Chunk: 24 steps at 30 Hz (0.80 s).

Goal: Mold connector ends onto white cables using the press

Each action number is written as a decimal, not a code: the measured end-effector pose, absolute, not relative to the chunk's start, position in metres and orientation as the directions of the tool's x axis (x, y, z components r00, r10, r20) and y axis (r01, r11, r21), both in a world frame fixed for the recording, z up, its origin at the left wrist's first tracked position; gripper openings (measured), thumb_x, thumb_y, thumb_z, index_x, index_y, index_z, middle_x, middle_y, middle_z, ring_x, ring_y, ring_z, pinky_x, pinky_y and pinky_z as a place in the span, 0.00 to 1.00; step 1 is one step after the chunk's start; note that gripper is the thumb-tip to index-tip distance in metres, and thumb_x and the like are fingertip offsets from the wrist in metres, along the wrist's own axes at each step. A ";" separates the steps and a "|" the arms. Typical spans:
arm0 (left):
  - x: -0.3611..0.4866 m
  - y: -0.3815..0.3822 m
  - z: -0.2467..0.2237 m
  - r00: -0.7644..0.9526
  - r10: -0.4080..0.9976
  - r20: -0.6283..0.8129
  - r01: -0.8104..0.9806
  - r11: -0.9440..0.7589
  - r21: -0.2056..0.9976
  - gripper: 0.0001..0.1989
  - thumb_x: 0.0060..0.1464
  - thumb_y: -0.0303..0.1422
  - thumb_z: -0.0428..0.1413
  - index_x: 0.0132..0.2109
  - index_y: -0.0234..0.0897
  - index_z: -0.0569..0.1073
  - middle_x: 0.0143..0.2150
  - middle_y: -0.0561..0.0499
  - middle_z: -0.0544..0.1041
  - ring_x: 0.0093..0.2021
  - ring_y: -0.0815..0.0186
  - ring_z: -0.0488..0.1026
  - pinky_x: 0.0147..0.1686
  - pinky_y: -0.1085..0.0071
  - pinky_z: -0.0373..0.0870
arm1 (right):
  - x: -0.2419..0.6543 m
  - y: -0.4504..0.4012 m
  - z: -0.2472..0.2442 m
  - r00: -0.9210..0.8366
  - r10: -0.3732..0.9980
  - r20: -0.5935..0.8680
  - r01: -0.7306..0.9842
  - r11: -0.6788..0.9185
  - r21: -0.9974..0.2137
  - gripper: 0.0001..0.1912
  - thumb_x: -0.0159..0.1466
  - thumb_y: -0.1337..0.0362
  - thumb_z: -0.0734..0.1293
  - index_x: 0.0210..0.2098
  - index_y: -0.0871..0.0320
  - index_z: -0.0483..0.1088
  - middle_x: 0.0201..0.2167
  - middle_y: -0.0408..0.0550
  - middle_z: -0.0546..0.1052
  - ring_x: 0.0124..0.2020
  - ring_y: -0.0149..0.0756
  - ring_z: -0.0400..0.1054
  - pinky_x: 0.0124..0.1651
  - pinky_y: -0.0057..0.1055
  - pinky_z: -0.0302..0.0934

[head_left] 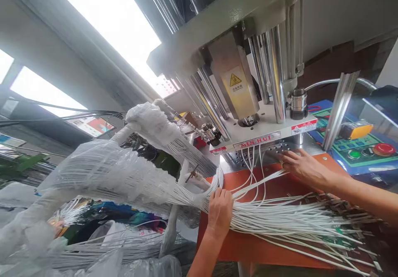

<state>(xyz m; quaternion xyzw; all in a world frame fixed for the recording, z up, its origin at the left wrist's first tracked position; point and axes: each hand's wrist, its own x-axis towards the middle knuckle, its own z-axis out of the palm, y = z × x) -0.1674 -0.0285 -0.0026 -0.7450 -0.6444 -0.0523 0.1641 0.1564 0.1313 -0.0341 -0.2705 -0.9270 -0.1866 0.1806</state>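
Observation:
A thick bundle of white cables (280, 219) lies across the orange work surface (245, 250), its loose ends fanned out at the right. My left hand (220, 210) has its fingers wrapped over the bundle near the surface's left edge. Farther right, my right hand (297, 166) is at the metal plate beneath the press, with a few white cables (264, 180) running to its fingertips. Its fingers are bent, and the exact grip is partly hidden. Several thin white cables hang down from under the press (259, 138) between the hands.
A plastic-wrapped cable bundle (124, 177) rests on a wrapped frame at the left. At the right is a blue control panel (360, 144) with green and red buttons, beside an upright metal post (340, 111). Shiny columns stand behind the press plate.

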 end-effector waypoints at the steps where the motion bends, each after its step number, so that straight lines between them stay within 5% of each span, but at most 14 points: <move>1: -0.172 -0.027 0.000 0.165 0.937 0.309 0.974 -0.105 -0.201 0.10 0.59 0.23 0.51 0.30 0.36 0.69 0.32 0.49 0.73 0.39 0.59 0.71 0.44 0.62 0.67 | 0.158 0.133 -0.036 -0.780 0.441 0.445 0.579 0.777 0.246 0.10 0.63 0.73 0.62 0.38 0.58 0.74 0.57 0.53 0.71 0.52 0.50 0.63 0.47 0.46 0.55; 5: -0.187 -0.031 -0.004 0.178 0.923 0.341 0.967 -0.100 -0.232 0.06 0.60 0.23 0.51 0.38 0.35 0.72 0.42 0.47 0.75 0.53 0.56 0.69 0.61 0.53 0.57 | 0.158 0.134 -0.040 -0.784 0.482 0.391 0.596 0.761 0.256 0.10 0.63 0.72 0.64 0.43 0.57 0.72 0.47 0.52 0.76 0.46 0.48 0.65 0.44 0.44 0.54; 10: -0.198 -0.057 -0.018 0.105 0.953 0.284 0.987 -0.064 -0.149 0.09 0.61 0.26 0.53 0.48 0.34 0.73 0.49 0.46 0.76 0.61 0.53 0.65 0.66 0.47 0.51 | 0.157 0.132 -0.042 -0.827 0.465 0.317 0.549 0.791 0.271 0.07 0.66 0.70 0.63 0.42 0.57 0.70 0.40 0.49 0.75 0.39 0.44 0.66 0.37 0.37 0.52; 14: -0.187 -0.078 0.010 0.019 0.980 0.199 0.996 -0.035 0.080 0.18 0.56 0.23 0.53 0.54 0.36 0.71 0.60 0.44 0.70 0.68 0.49 0.54 0.66 0.44 0.50 | 0.151 0.130 -0.027 -0.823 0.442 0.356 0.538 0.808 0.240 0.06 0.66 0.72 0.62 0.39 0.57 0.69 0.33 0.47 0.73 0.30 0.39 0.64 0.33 0.35 0.49; 18: -0.134 -0.064 0.057 0.076 0.993 0.089 0.876 -0.109 0.470 0.43 0.54 0.32 0.59 0.71 0.39 0.47 0.72 0.41 0.50 0.72 0.48 0.40 0.67 0.47 0.50 | 0.133 0.114 0.000 -0.871 0.302 0.388 0.414 0.877 0.244 0.09 0.64 0.75 0.60 0.33 0.57 0.68 0.29 0.46 0.70 0.27 0.38 0.62 0.33 0.36 0.50; 21: -0.083 -0.021 0.061 0.123 0.992 -0.042 0.564 -0.036 0.825 0.46 0.53 0.40 0.62 0.71 0.40 0.47 0.68 0.37 0.59 0.67 0.49 0.57 0.63 0.52 0.59 | 0.116 0.102 0.010 -0.887 0.231 0.401 0.365 0.882 0.299 0.06 0.63 0.73 0.62 0.35 0.58 0.69 0.30 0.48 0.70 0.30 0.41 0.63 0.34 0.38 0.52; 23: -0.059 0.014 0.047 0.245 0.940 -0.235 0.273 0.166 0.948 0.42 0.50 0.46 0.63 0.67 0.37 0.57 0.55 0.37 0.73 0.47 0.56 0.75 0.45 0.62 0.73 | 0.112 0.100 0.009 -0.898 0.238 0.371 0.356 0.889 0.290 0.05 0.62 0.71 0.63 0.35 0.58 0.70 0.31 0.49 0.71 0.31 0.42 0.64 0.33 0.38 0.53; 24: -0.052 0.028 0.037 0.334 0.885 -0.324 0.151 0.288 0.945 0.41 0.49 0.49 0.64 0.64 0.35 0.60 0.46 0.40 0.76 0.34 0.63 0.76 0.33 0.69 0.72 | 0.113 0.101 0.007 -0.903 0.253 0.346 0.355 0.894 0.273 0.05 0.62 0.71 0.63 0.35 0.58 0.70 0.31 0.49 0.71 0.31 0.42 0.64 0.34 0.38 0.54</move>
